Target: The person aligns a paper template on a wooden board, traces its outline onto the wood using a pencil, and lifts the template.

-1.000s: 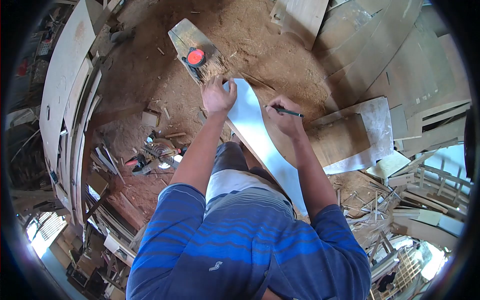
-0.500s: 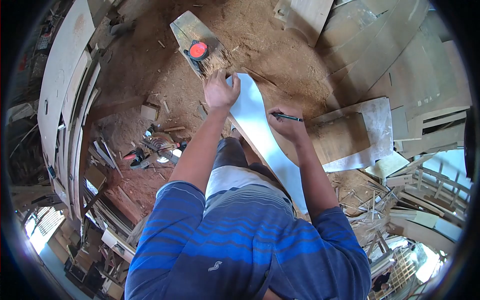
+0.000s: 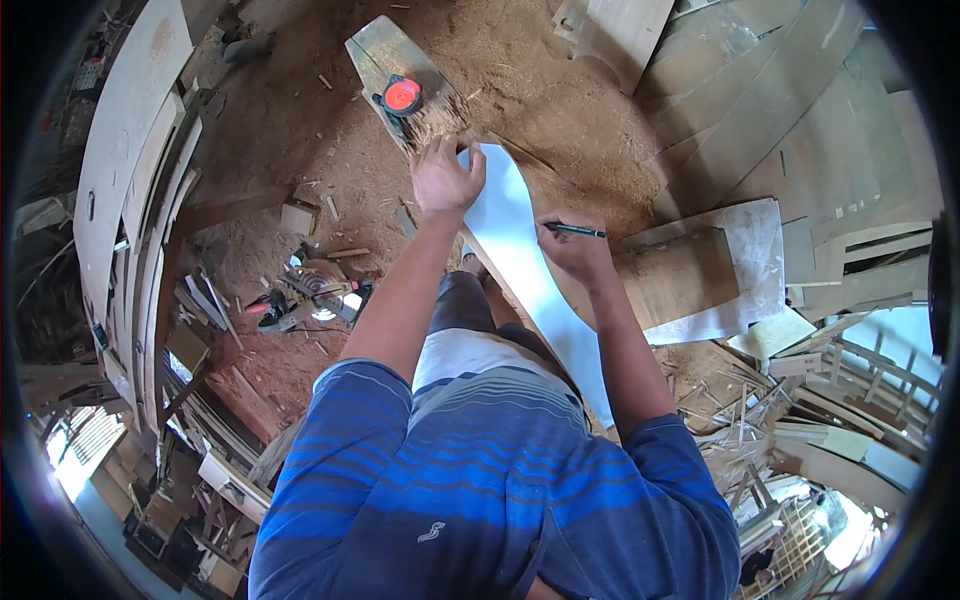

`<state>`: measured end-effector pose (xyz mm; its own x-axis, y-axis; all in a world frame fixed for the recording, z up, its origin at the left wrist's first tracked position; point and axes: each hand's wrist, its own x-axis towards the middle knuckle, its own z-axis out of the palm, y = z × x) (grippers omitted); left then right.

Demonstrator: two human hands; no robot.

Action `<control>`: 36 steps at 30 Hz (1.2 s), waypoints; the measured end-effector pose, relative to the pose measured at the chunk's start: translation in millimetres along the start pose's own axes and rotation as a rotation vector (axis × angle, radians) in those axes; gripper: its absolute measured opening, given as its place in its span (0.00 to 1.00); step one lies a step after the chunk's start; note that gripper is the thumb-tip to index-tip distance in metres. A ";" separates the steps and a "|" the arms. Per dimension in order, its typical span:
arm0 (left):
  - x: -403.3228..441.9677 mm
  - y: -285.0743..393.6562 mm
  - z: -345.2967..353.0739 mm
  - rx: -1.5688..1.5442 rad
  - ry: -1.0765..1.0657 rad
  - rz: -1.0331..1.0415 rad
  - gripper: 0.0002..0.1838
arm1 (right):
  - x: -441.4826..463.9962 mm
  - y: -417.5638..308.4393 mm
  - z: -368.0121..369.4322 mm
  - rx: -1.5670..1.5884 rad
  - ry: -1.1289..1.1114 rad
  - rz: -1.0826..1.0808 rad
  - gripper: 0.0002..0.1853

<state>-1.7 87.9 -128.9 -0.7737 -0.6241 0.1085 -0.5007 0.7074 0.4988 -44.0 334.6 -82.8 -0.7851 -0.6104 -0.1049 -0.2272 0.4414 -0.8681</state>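
A long white curved template point(image 3: 520, 235) lies on a wooden board point(image 3: 565, 285), running from upper left down toward my body. My left hand point(image 3: 447, 178) rests at the template's upper left end, thumb on its surface and fingers over the edge. In my right hand point(image 3: 572, 240) is a dark green pencil point(image 3: 577, 230), gripped close to the template's right edge; where the tip touches is hard to make out. Past my left hand, a red and black round tool point(image 3: 402, 97) sits on a worn wooden block point(image 3: 390, 58).
A power saw point(image 3: 318, 290) stands on the dusty floor at left, among offcuts. Long curved panels point(image 3: 130, 130) lean along the left side. On the right lie a whitish sheet point(image 3: 755, 260), large boards point(image 3: 790, 110) and heaped scrap wood point(image 3: 735, 400).
My right hand has shifted slightly down along the template's right edge with the pencil. My left hand stays at the upper end. The whole view has moved a little.
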 end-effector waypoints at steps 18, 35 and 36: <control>-0.4 -1.3 -0.3 0.041 0.026 0.030 0.14 | 13.5 -5.3 -0.2 -0.013 -0.043 0.056 0.06; 0.8 1.1 0.0 0.010 0.015 0.007 0.15 | 26.0 10.9 0.1 -0.158 0.046 -0.085 0.39; 0.0 1.2 -0.4 0.001 0.018 0.010 0.15 | 25.5 4.8 2.1 -0.188 -0.002 -0.014 0.44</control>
<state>-2.2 88.6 -128.0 -0.7717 -0.6228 0.1290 -0.4935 0.7142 0.4964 -63.9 319.7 -90.6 -0.7799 -0.6186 -0.0951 -0.3415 0.5479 -0.7637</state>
